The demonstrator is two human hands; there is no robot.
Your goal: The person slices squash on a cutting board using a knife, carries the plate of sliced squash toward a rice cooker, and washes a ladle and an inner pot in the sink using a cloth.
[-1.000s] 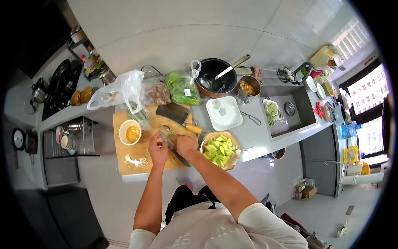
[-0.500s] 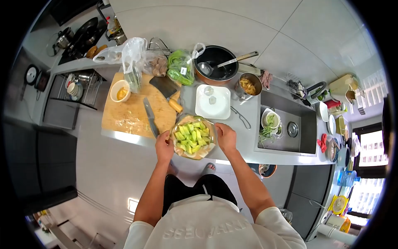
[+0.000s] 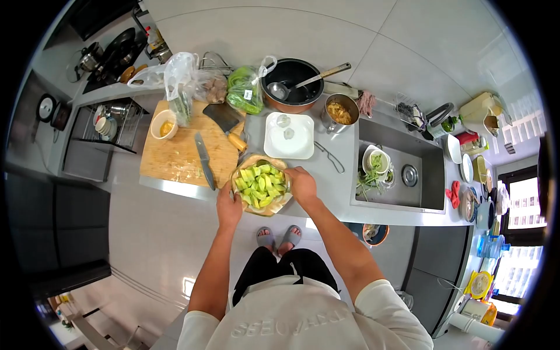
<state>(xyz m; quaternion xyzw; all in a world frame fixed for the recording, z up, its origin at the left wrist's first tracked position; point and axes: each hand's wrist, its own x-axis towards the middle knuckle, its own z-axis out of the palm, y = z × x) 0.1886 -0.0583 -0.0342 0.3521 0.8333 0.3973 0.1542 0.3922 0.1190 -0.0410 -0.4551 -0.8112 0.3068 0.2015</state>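
Observation:
Between my two hands is a glass plate point(image 3: 282, 205) heaped with green vegetable chunks point(image 3: 259, 184), over paler pieces around its edge. My left hand point(image 3: 229, 204) grips the plate's left rim, and my right hand point(image 3: 302, 185) grips the rim on the right. Both hands are closed, thumbs at the rim; the fingers underneath are hidden. Just left of the plate lies a knife point(image 3: 204, 160) on the wooden cutting board point(image 3: 166, 157). A cleaver point(image 3: 224, 119) rests at the board's upper right, its wooden handle pointing toward the plate.
Behind the plate sits a white square dish point(image 3: 289, 143). Further back are a dark pot point(image 3: 300, 79) with a ladle, a metal pot point(image 3: 340, 114) of brown food, and bagged greens point(image 3: 245, 93). A small bowl point(image 3: 164, 125) stands on the board. To the right is the sink point(image 3: 402, 195).
Both hands have shifted the plate left and slightly toward the cutting board's lower right corner. The camera view has moved a little, and both slippered feet now show below the plate.

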